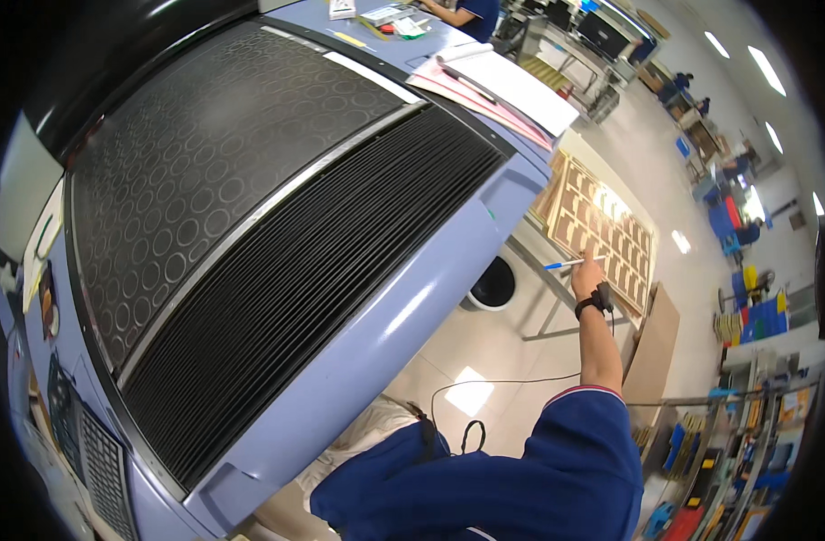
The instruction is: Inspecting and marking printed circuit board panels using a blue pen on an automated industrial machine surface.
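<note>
My right hand is closed around a white pen with a blue end, which points left out of the fingers. A wristband with a dark device sits on that wrist, and a thin cable hangs from it. The hand is over the near edge of a flat board with rows of brown and pale cut-out shapes; whether it touches the board I cannot tell. My left hand is out of view.
A large blue-grey machine with a black ribbed bed fills the left. A bin stands below its edge. Papers lie on its far corner, a keyboard at lower left. Another person works at the far side.
</note>
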Demonstrator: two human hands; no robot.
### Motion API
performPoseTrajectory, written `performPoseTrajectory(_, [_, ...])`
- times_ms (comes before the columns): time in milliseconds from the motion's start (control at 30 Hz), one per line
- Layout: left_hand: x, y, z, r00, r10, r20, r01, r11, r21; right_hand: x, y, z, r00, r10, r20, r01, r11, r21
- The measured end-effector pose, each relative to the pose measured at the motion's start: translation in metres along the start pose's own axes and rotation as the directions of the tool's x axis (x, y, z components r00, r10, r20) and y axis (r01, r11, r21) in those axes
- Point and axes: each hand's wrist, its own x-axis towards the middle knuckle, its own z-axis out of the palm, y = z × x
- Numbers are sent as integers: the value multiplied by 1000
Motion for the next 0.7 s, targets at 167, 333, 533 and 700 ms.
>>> performPoseTrajectory(167, [52,60,33,989,119,-84,-130,981,-141,-74,-24,-24,989,-117,-90,130,979,158])
performPoseTrajectory(333, [74,73,37,979,172,-106,-191,960,-206,-143,-72,-25,803,524,-282,-229,710,666])
performPoseTrajectory(533, [85,71,44,977,190,-93,-208,943,-258,-136,-58,-26,738,632,-237,-290,614,734])
performPoseTrajectory(700, [92,74,43,976,199,-84,-214,937,-276,-178,-59,7,872,458,-171,-231,695,681])
